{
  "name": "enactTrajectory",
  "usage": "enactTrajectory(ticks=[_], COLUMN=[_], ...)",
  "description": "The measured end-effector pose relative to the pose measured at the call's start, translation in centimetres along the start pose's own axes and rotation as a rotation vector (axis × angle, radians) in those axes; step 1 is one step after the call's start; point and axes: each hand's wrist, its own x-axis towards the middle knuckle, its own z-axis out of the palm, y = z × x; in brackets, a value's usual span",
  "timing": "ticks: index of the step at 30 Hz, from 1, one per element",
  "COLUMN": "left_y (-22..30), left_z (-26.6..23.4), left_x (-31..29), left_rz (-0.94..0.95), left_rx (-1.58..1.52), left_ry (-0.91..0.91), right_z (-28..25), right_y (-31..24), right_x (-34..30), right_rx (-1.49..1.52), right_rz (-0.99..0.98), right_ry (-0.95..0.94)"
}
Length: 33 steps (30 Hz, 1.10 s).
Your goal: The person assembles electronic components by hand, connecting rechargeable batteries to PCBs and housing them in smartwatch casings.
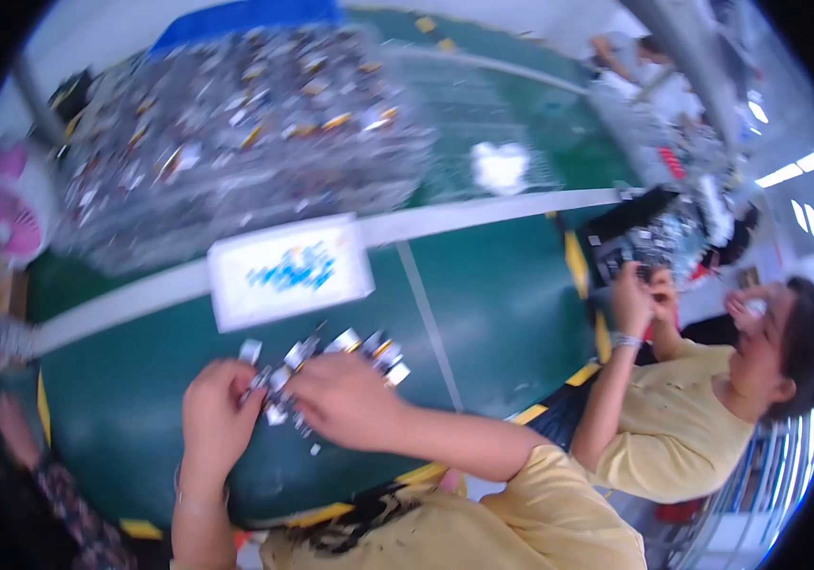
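While blur hides detail, left hand (217, 418) fingers curl on small metal parts (331, 356); right hand (345, 399) fingers pinch same pile.

I'm at a green desk (502, 313) with white stripes and yellow-black edging, a pink fan (8, 214) on my left, bright ceiling lights (796, 166) off to the right.

Probably a factory assembly floor: a long green workbench (502, 313), a blurred heap of small bagged metal parts (236, 133), a co-worker in yellow (682, 418).
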Motion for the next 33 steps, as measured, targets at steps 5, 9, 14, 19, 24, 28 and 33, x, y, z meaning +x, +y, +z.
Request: enactTrajectory(ticks=[5,9,14,19,24,28,33], left_y=[0.1,-1.1,-0.6,0.2,1.3,2.2,3.4], left_z=[-0.4,-0.7,-1.1,-0.5,0.1,0.6,0.4], left_x=[2.0,1.6,1.3,0.6,-0.2,-0.6,-1.9], left_rz=[-0.072,-0.188,-0.238,-0.219,-0.166,0.058,0.263], left_rx=[-0.343,-0.566,-0.99,-1.002,-0.95,-0.625,-0.308], left_ry=[-0.057,-0.085,-0.208,-0.258,-0.28,-0.178,-0.073], right_z=[-1.1,-0.6,-1.3,-1.3,-1.7,-2.0,-3.0], right_y=[0.6,1.0,0.3,0.3,0.8,0.7,-0.6], right_x=[0.1,0.2,0.3,0.3,-0.1,-0.3,-0.4], right_rx=[-0.043,0.014,0.34,0.691,0.758,0.75,0.435], right_rz=[-0.006,-0.014,0.25,0.283,0.24,0.24,-0.09], right_ry=[0.074,0.061,0.084,0.318,0.147,0.131,0.172])
